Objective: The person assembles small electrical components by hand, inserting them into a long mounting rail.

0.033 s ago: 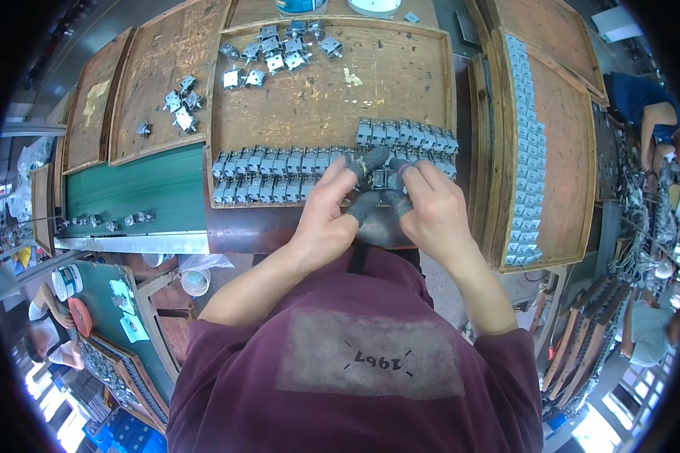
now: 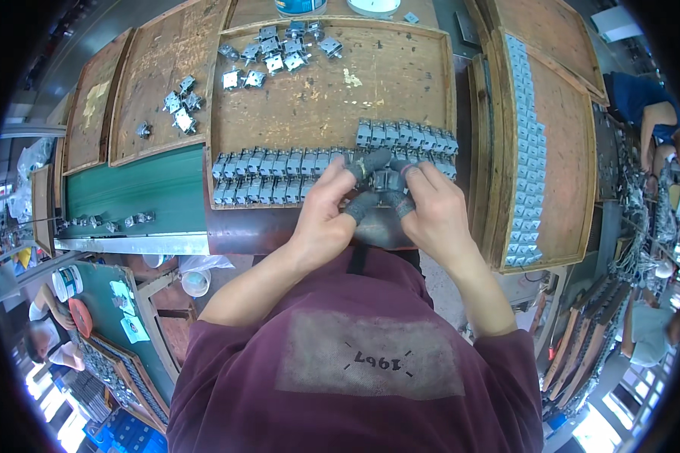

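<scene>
A small boxy grey metal part is pinched between the fingertips of both hands, over the front edge of the wooden tray. My left hand is closed on its left side, thumb below and forefinger above. From the right, my right hand grips the same part in a like pinch. Dark grey coverings wrap the thumbs and forefingers and hide much of the part. Rows of similar metal parts line the tray's near side, left of my hands. A shorter row stands just beyond my fingers.
Loose metal parts lie at the tray's far left. Another wooden tray stands left, above a green surface with several small parts. On the right, a tray holds a column of grey parts. Co-workers sit at both sides.
The metal part has turned slightly between my fingertips. Both hands stay in nearly the same place.
</scene>
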`<state>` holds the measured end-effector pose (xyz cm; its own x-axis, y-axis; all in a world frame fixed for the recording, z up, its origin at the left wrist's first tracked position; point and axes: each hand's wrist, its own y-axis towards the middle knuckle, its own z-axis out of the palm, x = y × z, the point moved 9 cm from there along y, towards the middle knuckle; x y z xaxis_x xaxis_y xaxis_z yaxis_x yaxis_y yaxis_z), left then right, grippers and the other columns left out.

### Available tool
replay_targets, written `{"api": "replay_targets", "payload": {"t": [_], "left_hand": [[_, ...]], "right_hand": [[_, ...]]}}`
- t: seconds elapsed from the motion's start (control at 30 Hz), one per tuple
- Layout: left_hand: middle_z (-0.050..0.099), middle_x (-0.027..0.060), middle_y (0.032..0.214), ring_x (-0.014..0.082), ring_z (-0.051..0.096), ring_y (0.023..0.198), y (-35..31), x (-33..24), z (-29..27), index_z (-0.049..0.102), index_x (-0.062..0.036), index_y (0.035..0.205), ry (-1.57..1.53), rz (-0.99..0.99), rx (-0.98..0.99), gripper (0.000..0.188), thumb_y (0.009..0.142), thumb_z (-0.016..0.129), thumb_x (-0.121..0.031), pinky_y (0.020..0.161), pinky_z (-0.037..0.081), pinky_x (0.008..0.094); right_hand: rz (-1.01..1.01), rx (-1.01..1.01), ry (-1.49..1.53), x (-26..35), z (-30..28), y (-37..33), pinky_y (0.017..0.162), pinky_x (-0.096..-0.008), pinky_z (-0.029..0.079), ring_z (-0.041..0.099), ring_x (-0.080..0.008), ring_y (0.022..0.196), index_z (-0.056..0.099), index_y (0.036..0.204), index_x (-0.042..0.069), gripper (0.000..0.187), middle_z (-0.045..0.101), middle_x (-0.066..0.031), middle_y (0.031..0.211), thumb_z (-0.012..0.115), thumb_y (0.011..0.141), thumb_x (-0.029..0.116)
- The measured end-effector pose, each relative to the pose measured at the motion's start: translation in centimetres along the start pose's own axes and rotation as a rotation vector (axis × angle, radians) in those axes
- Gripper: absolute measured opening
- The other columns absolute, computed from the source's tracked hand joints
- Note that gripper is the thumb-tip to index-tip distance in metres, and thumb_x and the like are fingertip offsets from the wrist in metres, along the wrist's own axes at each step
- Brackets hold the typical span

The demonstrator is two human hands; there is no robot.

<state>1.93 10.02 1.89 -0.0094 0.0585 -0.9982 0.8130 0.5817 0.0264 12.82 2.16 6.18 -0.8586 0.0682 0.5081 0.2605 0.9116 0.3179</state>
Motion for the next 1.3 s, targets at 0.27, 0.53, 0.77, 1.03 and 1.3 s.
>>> {"api": "replay_targets", "payload": {"t": [0.27,0.53,0.77,1.03,1.3], "left_hand": [[0.061,0.0099,0.127,0.0163,0.06,0.111,0.9,1.4,-0.9,0.052,0.0008,0.136,-0.547,-0.191,0.038,0.045,0.092,0.06,0.004,0.089,0.052,0.0293],[0.06,0.0092,0.126,0.0168,0.06,0.111,0.9,1.0,-0.3,0.053,0.001,0.134,-0.443,-0.147,0.104,0.042,0.092,0.059,0.005,0.093,0.051,0.0306],[0.057,0.0138,0.116,0.0248,0.059,0.107,1.6,0.9,0.4,0.055,-0.0037,0.134,-0.055,0.008,0.012,0.057,0.079,0.058,0.011,0.091,0.047,0.0326],[0.053,0.0228,0.115,0.0419,0.053,0.104,1.8,-1.8,1.0,0.051,0.0027,0.135,0.545,0.394,-0.106,0.074,0.064,0.072,-0.005,0.092,0.046,0.0467],[0.06,0.025,0.13,0.0385,0.064,0.11,2.2,-3.5,3.1,0.059,0.005,0.127,0.417,0.504,0.116,0.064,0.069,0.079,-0.017,0.092,0.052,0.0416]], "right_hand": [[0.046,0.086,0.157,-0.7,-1.8,0.9,0.06,-0.0337,0.05,0.062,-0.0244,0.072,0.065,0.099,-0.002,0.027,0.06,-0.011,0.085,0.077,0.077,0.008],[0.024,0.055,0.148,0.0,-2.0,0.8,0.059,-0.0362,0.049,0.061,-0.0277,0.071,0.064,0.098,-0.002,0.027,0.058,-0.0115,0.084,0.071,0.072,0.0],[-0.027,-0.102,-0.025,-0.1,-0.2,0.3,0.061,-0.0395,0.05,0.062,-0.033,0.074,0.063,0.096,-0.003,0.029,0.058,-0.0143,0.085,0.072,0.069,-0.002],[0.133,0.072,0.149,-1.1,0.8,0.0,0.064,-0.0405,0.051,0.064,-0.0332,0.079,0.062,0.101,-0.003,0.034,0.061,-0.0149,0.091,0.078,0.077,0.016],[0.309,0.289,0.528,-3.5,2.1,-0.9,0.062,-0.0375,0.052,0.068,-0.0346,0.07,0.064,0.084,-0.001,0.043,0.066,-0.019,0.074,0.079,0.074,0.038]]}}
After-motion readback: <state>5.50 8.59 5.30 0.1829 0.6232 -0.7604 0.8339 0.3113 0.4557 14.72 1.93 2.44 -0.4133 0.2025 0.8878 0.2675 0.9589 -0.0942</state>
